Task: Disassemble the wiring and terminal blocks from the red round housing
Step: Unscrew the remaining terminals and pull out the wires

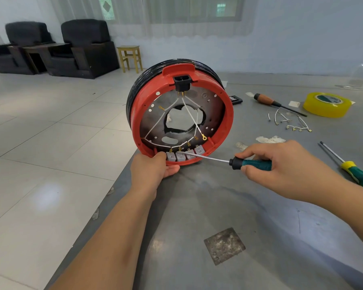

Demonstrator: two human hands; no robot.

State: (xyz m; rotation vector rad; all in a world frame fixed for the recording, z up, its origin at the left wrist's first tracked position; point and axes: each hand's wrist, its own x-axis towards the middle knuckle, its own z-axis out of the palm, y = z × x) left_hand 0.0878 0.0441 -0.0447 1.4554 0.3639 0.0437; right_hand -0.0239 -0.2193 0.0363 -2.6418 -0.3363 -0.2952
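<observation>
The red round housing (228, 122) stands on edge at the near-left corner of the bench (228, 206), open face toward the person, with black cable wound round its back. The left hand (151, 166) grips the lower rim, fingers curled over the edge just beside the grey terminal blocks (182, 155). The right hand (281, 166) is curled round the teal-handled screwdriver (252, 163), whose tip reaches the second block from the left.

The housing looks like rigid plastic, and with the cable on it probably fairly heavy and inclined to roll, so the rim by the blocks seems the sensible place to steady it. The white wires (189, 114) appear thin and limp, ending in small brass connectors; pulling at the connector rather than the wire would likely spare them. The blocks sit snug in the rim and probably need levering out.

As a container, the housing holds four blocks in a row at the bottom, wires fanning from a black socket (182, 83) at the top, and a metal plate. Freed wire pieces (291, 123) lie on the bench well to the right.
</observation>
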